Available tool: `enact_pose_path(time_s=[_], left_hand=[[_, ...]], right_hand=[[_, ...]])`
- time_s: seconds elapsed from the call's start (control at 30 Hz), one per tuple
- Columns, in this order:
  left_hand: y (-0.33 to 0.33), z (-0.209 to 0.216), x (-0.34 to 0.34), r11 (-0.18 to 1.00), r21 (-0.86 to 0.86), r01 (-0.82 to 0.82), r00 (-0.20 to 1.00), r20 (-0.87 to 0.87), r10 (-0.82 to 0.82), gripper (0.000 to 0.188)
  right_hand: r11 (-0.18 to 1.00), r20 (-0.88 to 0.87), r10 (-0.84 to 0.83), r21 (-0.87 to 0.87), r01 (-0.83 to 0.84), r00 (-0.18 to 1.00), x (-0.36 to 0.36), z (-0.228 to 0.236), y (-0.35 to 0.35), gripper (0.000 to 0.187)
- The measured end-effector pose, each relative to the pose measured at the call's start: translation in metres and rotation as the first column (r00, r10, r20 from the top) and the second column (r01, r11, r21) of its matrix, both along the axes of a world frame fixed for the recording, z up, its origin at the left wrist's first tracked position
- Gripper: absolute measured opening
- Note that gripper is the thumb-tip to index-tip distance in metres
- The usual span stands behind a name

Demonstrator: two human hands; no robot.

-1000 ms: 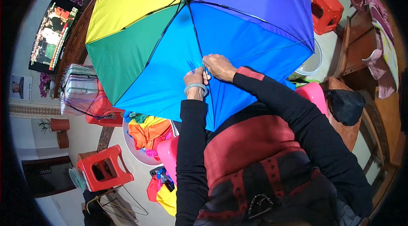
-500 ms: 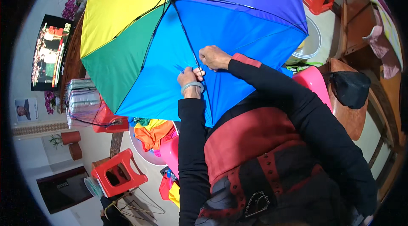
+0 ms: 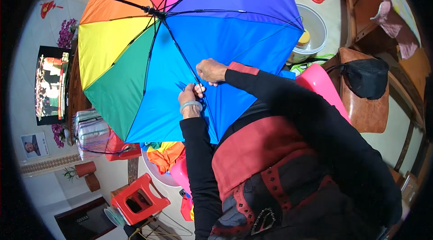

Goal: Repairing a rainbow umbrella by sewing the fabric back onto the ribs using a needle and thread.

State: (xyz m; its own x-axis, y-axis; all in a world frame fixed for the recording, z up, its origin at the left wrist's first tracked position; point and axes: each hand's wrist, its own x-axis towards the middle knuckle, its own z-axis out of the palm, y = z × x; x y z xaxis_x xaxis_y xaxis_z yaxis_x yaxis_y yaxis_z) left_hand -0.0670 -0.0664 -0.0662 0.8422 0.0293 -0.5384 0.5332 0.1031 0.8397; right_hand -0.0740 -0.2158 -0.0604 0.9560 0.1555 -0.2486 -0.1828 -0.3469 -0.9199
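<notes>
An opened rainbow umbrella (image 3: 112, 75) spreads before me with its inside, black ribs and shaft showing. My left hand (image 3: 191, 98), a pale bangle on its wrist, is closed on an umbrella rib (image 3: 182, 57) over the light blue panel. A small pointed blue thing (image 3: 180, 85) sticks out beside its thumb; its kind is unclear. Just above and to the right, my right hand (image 3: 210, 71) is closed in a pinch close to the same rib. Whatever its fingers hold is hidden.
Colourful cloth (image 3: 167, 156) fills a tub at lower left, near a red stool (image 3: 140, 199). On the right stand a white bucket (image 3: 312, 30), a pink chair edge (image 3: 320, 86) and a brown seat (image 3: 365, 118) with a black bag (image 3: 366, 79). A lit television (image 3: 52, 84) is far left.
The view has shifted, so more of the umbrella's shaft shows at upper left. Both hands stay at the same rib, the right one still pinched beside the left.
</notes>
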Motion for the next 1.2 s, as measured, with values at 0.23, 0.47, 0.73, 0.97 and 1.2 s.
enact_pose_path(time_s=[0.23,0.47,0.73,0.97,1.2], left_hand=[[-0.005,0.003,-0.002,0.999,0.013,0.039,0.999,0.013,-0.039,0.013],[-0.012,0.002,-0.006,1.000,-0.008,0.010,0.997,0.073,-0.010,0.016],[-0.016,0.005,-0.005,0.998,0.023,-0.052,0.993,0.103,0.050,0.030],[-0.021,0.003,-0.003,0.962,0.273,-0.016,0.994,0.110,-0.015,0.035],[-0.014,-0.017,0.002,0.849,0.518,0.107,0.971,0.130,-0.202,0.030]], right_hand=[[0.999,0.151,0.039,-0.036,-0.034,0.988,0.003,-0.009,0.003,0.012],[0.811,0.580,0.254,-0.564,0.156,0.774,0.012,0.000,-0.003,0.014],[0.854,0.205,-0.196,0.515,0.065,0.959,0.013,0.167,-0.094,0.016],[0.581,0.320,-0.343,0.811,-0.068,0.883,-0.094,0.259,-0.191,0.004],[0.903,0.449,-0.318,0.412,0.123,0.835,-0.086,0.218,-0.175,0.017]])
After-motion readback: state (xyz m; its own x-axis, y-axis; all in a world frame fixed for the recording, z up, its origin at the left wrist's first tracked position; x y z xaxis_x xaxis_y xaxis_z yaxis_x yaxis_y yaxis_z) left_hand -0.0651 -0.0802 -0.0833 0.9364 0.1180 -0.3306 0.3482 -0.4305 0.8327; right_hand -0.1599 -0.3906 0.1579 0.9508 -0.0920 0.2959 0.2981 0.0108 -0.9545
